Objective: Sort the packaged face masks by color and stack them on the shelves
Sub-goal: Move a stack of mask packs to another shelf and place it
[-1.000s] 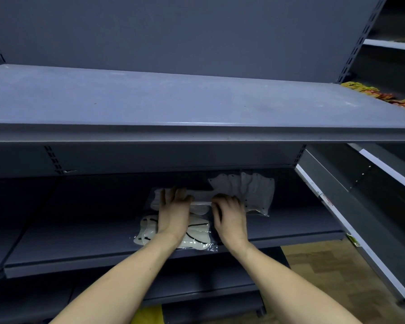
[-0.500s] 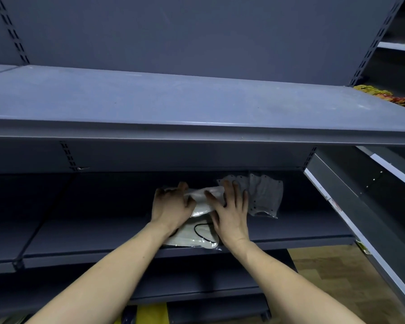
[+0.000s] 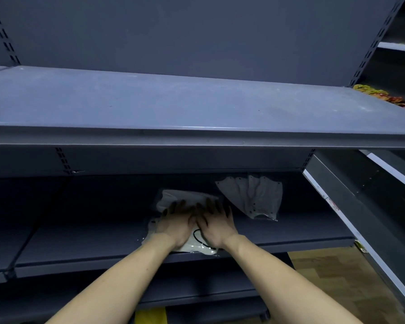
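On the middle shelf [image 3: 290,232], a small pile of white masks in clear bags [image 3: 204,247] lay right under both hands. The pile ran from the front lip of the shelf back toward the wall, and its far end [image 3: 180,197] stuck out past the fingertips. The left hand [image 3: 177,220] and the right hand [image 3: 216,222] lay side by side on top, touching, fingers out flat and pressing down, gripping nothing. Both were equally near the pile. A second bunch of pale masks [image 3: 253,197] lay apart, farther back and to the right, closer to the right hand. I think the hands were flattening the pile, and any next reach would go right and back.

The shelf was dark gray metal. Another gray shelf [image 3: 197,106] hung above it, so the room for the hands was low. To the right were a wooden floor [image 3: 332,272] and more shelves.
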Demonstrator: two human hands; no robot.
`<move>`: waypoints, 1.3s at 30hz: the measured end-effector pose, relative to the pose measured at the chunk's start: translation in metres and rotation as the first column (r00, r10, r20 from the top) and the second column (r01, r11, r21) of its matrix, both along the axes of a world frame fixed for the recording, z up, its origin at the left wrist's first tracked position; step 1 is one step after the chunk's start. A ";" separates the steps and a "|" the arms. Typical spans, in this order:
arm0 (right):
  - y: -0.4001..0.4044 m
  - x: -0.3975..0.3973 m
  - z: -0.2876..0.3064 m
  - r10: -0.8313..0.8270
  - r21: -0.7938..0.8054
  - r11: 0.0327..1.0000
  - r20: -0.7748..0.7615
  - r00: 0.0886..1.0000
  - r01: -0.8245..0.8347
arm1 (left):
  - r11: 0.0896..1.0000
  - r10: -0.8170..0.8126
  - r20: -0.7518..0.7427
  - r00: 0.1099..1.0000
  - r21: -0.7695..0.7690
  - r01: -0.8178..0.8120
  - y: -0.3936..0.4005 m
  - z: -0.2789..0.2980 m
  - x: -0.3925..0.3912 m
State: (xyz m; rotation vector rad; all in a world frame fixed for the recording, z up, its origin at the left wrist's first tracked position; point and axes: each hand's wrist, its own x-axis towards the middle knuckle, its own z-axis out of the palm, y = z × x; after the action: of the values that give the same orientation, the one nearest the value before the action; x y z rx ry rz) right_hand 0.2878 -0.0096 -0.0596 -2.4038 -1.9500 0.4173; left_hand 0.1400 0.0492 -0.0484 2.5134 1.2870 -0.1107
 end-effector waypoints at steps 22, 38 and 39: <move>-0.048 0.078 -0.007 -0.535 0.376 0.775 -0.036 0.844 0.508 | 0.988 -0.048 0.019 0.999 0.150 0.044 -0.025 -0.012 0.054; -0.045 0.049 0.019 -0.195 0.559 0.670 -0.503 0.842 0.489 | 0.958 0.138 0.347 0.928 0.192 -0.214 -0.029 0.010 0.052; -0.043 0.046 0.021 -0.165 0.554 0.674 -0.532 0.830 0.489 | 0.941 0.161 0.382 0.910 0.219 -0.259 -0.025 0.011 0.049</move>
State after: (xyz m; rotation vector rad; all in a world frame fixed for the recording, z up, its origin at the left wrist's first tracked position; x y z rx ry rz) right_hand 0.3343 -0.0529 -0.0386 -1.8892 -1.1315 0.1633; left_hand 0.1894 0.0237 -0.0371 2.4225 1.4810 0.5837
